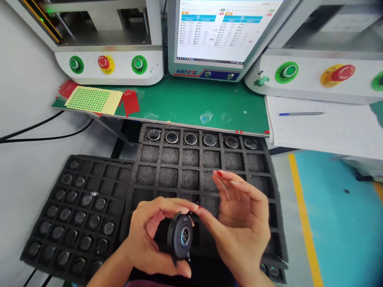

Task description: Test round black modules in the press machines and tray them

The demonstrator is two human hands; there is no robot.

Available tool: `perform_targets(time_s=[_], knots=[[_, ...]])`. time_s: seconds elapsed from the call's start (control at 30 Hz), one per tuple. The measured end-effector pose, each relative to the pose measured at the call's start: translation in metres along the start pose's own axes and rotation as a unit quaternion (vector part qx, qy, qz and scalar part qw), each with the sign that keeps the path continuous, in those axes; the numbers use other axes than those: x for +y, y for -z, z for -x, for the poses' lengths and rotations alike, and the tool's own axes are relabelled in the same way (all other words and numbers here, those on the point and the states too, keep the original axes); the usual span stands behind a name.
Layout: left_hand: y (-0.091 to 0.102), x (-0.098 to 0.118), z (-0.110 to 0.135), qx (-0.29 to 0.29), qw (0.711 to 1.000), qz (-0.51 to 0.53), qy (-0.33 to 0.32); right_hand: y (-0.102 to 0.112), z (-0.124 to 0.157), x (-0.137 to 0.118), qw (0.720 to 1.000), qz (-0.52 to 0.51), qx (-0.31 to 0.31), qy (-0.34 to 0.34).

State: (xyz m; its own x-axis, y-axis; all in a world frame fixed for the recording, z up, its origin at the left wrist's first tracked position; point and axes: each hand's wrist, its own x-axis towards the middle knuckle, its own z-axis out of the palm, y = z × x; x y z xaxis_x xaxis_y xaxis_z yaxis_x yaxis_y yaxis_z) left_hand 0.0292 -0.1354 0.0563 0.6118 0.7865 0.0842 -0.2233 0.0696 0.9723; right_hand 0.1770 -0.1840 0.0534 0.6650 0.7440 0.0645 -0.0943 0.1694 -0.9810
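Observation:
My left hand [158, 235] grips a round black smartwatch body [180, 236] between thumb and fingers. The watch stands on edge, its back with a shiny sensor window facing right. My right hand [242, 215] is open beside it, fingers raised and apart. Its thumb tip meets my left fingertips at the top edge of the watch. Small red spots show on the right thumb and index fingertip; whether they are nail colour or stickers I cannot tell. Beneath both hands lies a black foam tray [189, 158] with a row of round watches [190, 139] along its far edge.
A second foam tray [98, 169] with several watches sits lower left. On the green bench [179, 99] are a sheet of green dot stickers [92, 99] and red strips [131, 103]. A monitor [218, 36], two button-panel machines [109, 65], and paper with a pen [302, 114] stand beyond.

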Motion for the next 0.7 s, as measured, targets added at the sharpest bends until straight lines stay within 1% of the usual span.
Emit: perform_targets(time_s=[0.13, 0.33, 0.4, 0.5, 0.53, 0.6, 0.7], knots=[[-0.002, 0.0, 0.0, 0.001, 1.0, 0.008, 0.009, 0.0, -0.002, -0.001, 0.998, -0.039, -0.042, -0.036], [-0.002, -0.001, 0.0, 0.011, 1.0, 0.014, 0.017, 0.003, -0.004, -0.002, 0.993, -0.068, -0.066, -0.074], [0.0, 0.001, -0.001, 0.026, 0.999, -0.008, 0.028, 0.004, -0.004, -0.003, 0.993, -0.068, -0.055, -0.077], [0.004, 0.004, -0.004, 0.061, 0.995, -0.06, 0.046, 0.006, -0.005, -0.005, 0.996, -0.055, -0.018, -0.067], [0.006, 0.005, -0.006, 0.061, 0.994, -0.083, 0.047, 0.007, -0.005, -0.006, 0.995, -0.058, -0.02, -0.073], [0.008, 0.007, -0.009, 0.038, 0.989, -0.136, 0.041, 0.009, -0.006, -0.009, 0.989, -0.077, -0.056, -0.11], [0.01, 0.01, -0.013, 0.001, 0.98, -0.196, 0.022, 0.012, -0.006, -0.014, 0.97, -0.118, -0.119, -0.176]])
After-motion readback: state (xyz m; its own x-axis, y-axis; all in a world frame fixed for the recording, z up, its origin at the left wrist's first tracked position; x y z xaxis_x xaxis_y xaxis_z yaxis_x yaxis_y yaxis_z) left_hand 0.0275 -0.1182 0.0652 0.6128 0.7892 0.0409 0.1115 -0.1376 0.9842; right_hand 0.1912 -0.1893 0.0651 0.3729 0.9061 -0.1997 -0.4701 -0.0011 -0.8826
